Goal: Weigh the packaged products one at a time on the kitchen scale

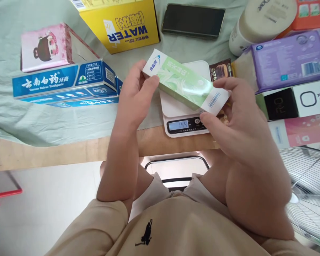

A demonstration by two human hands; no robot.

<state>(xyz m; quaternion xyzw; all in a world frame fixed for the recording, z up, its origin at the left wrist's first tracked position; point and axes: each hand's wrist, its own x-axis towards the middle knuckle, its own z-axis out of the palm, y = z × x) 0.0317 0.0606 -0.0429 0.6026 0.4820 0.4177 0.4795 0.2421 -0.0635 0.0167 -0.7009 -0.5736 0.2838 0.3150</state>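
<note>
A pale green cloth [56,121] covers the wooden table. Above it, the left hand [135,96] and the right hand [237,119] each clamp their fingers on one end of a long green-and-white cardboard carton [185,83]. The carton is tilted over a small white digital kitchen scale [173,113] reading 144.
</note>
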